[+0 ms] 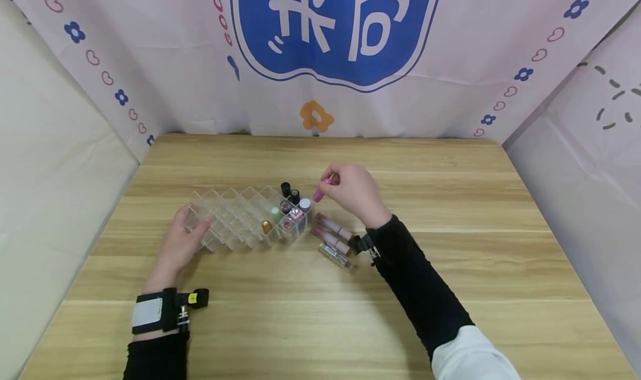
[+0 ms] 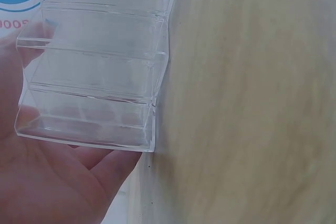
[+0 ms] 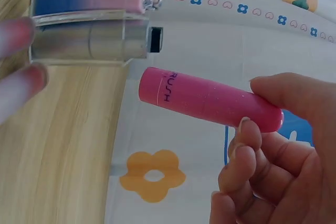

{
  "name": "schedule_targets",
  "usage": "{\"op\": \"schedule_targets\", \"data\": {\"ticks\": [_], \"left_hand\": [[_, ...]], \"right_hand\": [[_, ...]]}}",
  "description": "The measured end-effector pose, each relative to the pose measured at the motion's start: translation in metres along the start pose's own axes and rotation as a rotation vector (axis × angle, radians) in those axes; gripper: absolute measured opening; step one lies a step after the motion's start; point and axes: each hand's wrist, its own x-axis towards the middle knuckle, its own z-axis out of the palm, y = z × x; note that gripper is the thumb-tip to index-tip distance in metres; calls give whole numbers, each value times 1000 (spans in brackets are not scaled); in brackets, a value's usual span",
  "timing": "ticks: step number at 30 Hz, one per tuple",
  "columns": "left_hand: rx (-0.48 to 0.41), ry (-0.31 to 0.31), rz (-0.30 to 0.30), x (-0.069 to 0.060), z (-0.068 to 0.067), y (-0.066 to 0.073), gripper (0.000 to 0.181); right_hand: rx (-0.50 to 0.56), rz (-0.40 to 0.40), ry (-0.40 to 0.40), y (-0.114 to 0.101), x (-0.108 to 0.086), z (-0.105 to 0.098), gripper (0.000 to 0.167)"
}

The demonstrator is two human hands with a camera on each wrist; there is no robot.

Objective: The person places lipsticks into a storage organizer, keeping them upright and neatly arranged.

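My left hand (image 1: 178, 241) grips the left end of a clear acrylic lipstick organizer (image 1: 227, 216); in the left wrist view, fingers lie around the end of the organizer (image 2: 89, 69). Its right-hand compartments hold several cosmetic tubes, among them a gold-capped one (image 1: 267, 226) and a white-capped one (image 1: 305, 203). Just beyond that right end, my right hand (image 1: 356, 195) pinches a pink lipstick tube (image 3: 205, 98) by one end between thumb and fingers. The tube is tilted in the air, apart from the organizer.
Two pink-tipped lip gloss tubes (image 1: 340, 247) and a clear-and-metallic tube (image 1: 336, 256) lie on the wooden table (image 1: 280, 324), right of the organizer and below my right hand. A printed white cloth (image 1: 180, 79) hangs behind the table's back edge.
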Motion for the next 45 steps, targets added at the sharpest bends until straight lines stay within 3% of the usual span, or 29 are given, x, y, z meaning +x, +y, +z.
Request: {"op": "schedule_targets", "data": {"ticks": [11,20,45], "left_hand": [[-1,0,3,-1,-1,2,83],[-6,-2,10,-1,0,2,81],[-8,14,18,-2,-1,1,84]], "right_hand": [[56,-40,67,-17,6,11,21],[178,-58,66,-27,8,24,17],[138,-62,5,-36,20,62,23]]}}
